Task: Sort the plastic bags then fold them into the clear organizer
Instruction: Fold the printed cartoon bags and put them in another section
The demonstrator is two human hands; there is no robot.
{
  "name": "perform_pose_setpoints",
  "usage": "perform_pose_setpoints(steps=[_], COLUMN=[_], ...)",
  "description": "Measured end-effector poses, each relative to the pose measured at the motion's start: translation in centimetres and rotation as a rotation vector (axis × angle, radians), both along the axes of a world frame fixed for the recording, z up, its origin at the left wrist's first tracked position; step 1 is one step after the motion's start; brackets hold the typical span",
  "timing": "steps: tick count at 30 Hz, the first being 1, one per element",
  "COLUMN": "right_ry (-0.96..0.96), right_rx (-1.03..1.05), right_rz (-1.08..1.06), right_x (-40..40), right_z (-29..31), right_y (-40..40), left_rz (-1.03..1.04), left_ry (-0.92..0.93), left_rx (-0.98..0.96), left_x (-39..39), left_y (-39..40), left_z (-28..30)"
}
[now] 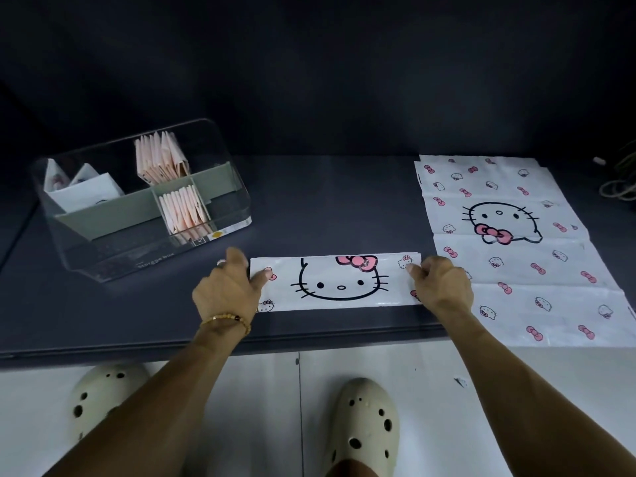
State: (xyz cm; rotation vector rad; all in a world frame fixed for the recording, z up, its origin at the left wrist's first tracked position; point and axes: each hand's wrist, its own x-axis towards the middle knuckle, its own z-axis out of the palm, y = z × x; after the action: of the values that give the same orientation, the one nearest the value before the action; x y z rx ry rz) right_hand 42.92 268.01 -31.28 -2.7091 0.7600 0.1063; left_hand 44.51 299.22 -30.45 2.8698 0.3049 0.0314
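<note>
Person is standing at a dark table (327,208), both hands working one bag. The folded bag (339,284) is lying as a long strip near the front edge, cat face and pink bow facing up. Left hand (225,289) is sitting on the strip's left end, thumb pressing down on the plastic, other fingers curled off the edge onto the table. Right hand (440,287) is pinching the strip's right end, fingers curled over the edge. A bead bracelet (227,321) is hanging on the left wrist.

Flat bags (516,249) are lying spread out at the right, just beside the strip, same print, front edge overhanging the table. More than one layer is showing at the far edge; count unclear.

Organizer (137,197) is sitting at the left rear, clear walls, grey dividers. White folded triangles (81,187) are standing in its left compartment. Pink folded bags (161,163) are standing in the rear right compartment, and more pink ones (184,210) in the front right compartment.

Cream clogs (364,428) are showing on the white floor below. Coiled cord (619,180) is lying at the far right edge.
</note>
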Motion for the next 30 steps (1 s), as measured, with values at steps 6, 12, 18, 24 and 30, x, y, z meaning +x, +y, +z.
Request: perform_pose_setpoints(steps=[6,12,18,24,30], right_ry=[0.017,-0.035,-0.450,-0.124,0.029], right_rx=[-0.087,-0.195,-0.280,-0.105,-0.267], right_rz=[0.084,0.110,0.262,0.855,0.828], right_x=[0.2,-0.1,-0.8,-1.9,-1.1], right_z=[-0.2,-0.4,0.4,-2.3,-2.4], right_y=[0.2,0.9,5.9,14.5,7.6], left_rz=[-0.736,-0.830,-0.803,-0.805,-0.819], left_ry=[0.002,0.094,0.095,0.077,0.089], left_rx=[0.069,0.121,0.185,0.176,0.192], left_x=[0.0,-1.3,-1.5,-1.5,-1.4], left_y=[-0.7,0.8,0.4,0.5,0.5], left_z=[-1.9,-3.0,-3.0,-3.2,-3.1])
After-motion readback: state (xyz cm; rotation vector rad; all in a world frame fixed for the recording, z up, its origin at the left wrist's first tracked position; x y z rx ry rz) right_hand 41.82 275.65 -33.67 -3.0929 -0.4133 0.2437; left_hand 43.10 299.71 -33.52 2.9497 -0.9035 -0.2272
